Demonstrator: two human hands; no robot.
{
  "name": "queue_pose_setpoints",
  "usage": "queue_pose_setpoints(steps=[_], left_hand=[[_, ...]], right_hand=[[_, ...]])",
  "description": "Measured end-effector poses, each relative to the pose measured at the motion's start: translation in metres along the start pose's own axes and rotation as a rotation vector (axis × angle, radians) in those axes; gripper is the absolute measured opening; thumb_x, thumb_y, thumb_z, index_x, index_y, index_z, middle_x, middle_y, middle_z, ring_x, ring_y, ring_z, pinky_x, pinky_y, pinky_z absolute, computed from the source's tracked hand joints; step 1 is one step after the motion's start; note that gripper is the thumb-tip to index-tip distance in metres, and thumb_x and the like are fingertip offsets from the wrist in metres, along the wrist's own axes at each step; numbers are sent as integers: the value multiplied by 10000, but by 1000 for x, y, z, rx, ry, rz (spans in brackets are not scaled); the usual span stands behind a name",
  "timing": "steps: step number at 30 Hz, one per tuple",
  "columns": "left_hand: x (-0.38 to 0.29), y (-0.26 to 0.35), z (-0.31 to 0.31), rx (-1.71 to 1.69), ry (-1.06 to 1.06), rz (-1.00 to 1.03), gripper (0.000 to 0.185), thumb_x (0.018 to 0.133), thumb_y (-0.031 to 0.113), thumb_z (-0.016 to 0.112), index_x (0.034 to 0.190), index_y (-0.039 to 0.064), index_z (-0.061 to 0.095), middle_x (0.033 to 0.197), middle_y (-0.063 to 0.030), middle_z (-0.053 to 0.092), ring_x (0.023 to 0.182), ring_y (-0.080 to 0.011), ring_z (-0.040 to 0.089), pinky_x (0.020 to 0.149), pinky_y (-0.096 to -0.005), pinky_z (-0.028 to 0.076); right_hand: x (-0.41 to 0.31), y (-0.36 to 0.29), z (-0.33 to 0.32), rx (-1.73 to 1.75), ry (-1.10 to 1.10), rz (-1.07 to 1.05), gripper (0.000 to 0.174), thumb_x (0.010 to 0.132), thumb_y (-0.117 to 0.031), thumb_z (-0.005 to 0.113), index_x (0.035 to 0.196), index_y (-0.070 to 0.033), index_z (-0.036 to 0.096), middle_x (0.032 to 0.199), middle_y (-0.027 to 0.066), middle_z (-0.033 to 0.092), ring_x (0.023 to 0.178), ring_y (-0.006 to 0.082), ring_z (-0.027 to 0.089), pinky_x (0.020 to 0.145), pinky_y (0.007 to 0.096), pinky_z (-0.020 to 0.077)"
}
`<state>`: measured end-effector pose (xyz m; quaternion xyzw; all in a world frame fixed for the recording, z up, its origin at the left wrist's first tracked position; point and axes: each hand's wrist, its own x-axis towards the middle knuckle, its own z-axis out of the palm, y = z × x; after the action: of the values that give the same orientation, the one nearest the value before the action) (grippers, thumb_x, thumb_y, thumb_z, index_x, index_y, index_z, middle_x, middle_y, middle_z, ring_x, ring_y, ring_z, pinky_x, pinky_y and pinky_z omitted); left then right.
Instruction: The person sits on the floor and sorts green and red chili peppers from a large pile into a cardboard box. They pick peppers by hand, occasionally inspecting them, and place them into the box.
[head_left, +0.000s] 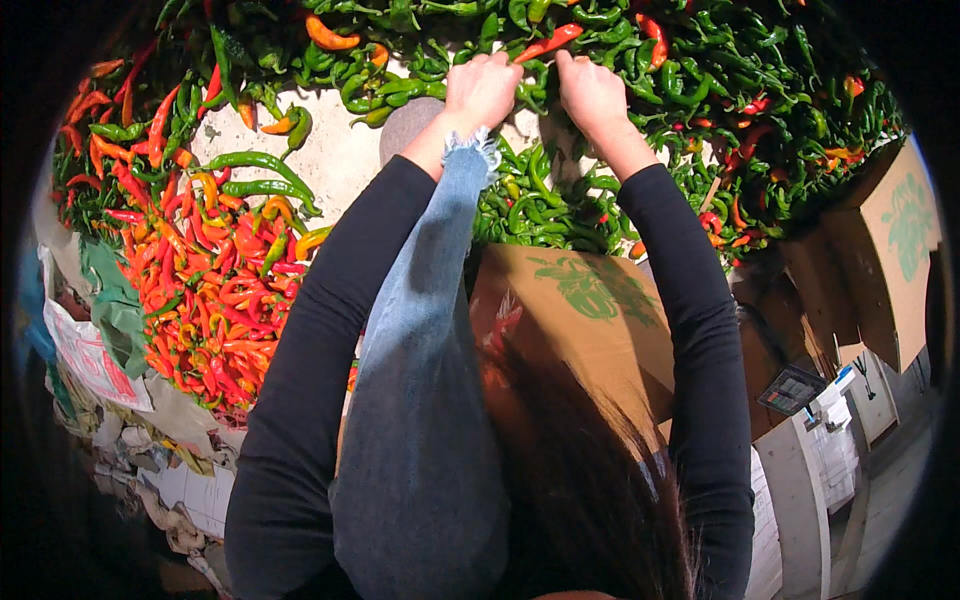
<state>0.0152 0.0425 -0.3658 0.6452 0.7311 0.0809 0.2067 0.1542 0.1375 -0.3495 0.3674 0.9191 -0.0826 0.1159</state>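
Both of my hands reach into a broad spread of green chili peppers (697, 75). My left hand (484, 88) is curled, its fingertips turned away from view. A red chili pepper (551, 43) slants between the hands, its lower end meeting my left hand's fingers. Close to that pepper's right side is my right hand (594, 91), also curled with fingertips hidden. Whether either hand grips a pepper cannot be told. Beneath my wrists, more green peppers (532, 195) lie heaped behind a cardboard box (600, 300) with a green printed picture.
A heap of red and orange peppers (217, 300) lies left, beside a pale surface (337, 157). My denim-covered leg (427, 337) rises between my arms. At right stand another cardboard box (900, 232) and a dark device with keys (792, 390). Crumpled sacks (97, 337) line the left edge.
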Motion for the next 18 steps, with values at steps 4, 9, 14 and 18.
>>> queue_pose_setpoints(steps=[4, 9, 14, 18], left_hand=[[-17, -2, -9, -210, 91, -108, 215, 681, 167, 669, 893, 162, 702, 871, -66, 626, 834, -260, 647, 698, -389, 540], [-38, 1, -10, -233, 4, -185, 372, 661, 139, 692, 1029, 187, 674, 907, -29, 628, 890, -246, 639, 715, -376, 528], [-28, 11, 5, 24, -171, -103, 353, 662, 132, 682, 1015, 137, 665, 956, -72, 621, 890, -264, 643, 724, -388, 539], [-25, 3, -5, -116, -94, -78, 310, 666, 147, 694, 972, 100, 677, 910, -94, 616, 861, -288, 640, 730, -388, 536]], right_hand=[[-17, 5, -18, 36, 42, 114, 176, 809, -235, 592, 862, -67, 599, 777, 132, 649, 692, 334, 656, 596, 439, 536], [-39, -3, -30, 309, 63, 190, 351, 747, -316, 673, 915, -8, 680, 859, 193, 647, 796, 347, 644, 730, 416, 527], [-36, -15, -1, 410, -97, -31, 392, 717, -194, 676, 1062, -14, 634, 967, 207, 655, 859, 367, 640, 801, 434, 517], [-17, -14, 1, 433, -102, 49, 375, 714, -229, 695, 1005, 4, 653, 895, 219, 657, 851, 370, 638, 792, 435, 514]])
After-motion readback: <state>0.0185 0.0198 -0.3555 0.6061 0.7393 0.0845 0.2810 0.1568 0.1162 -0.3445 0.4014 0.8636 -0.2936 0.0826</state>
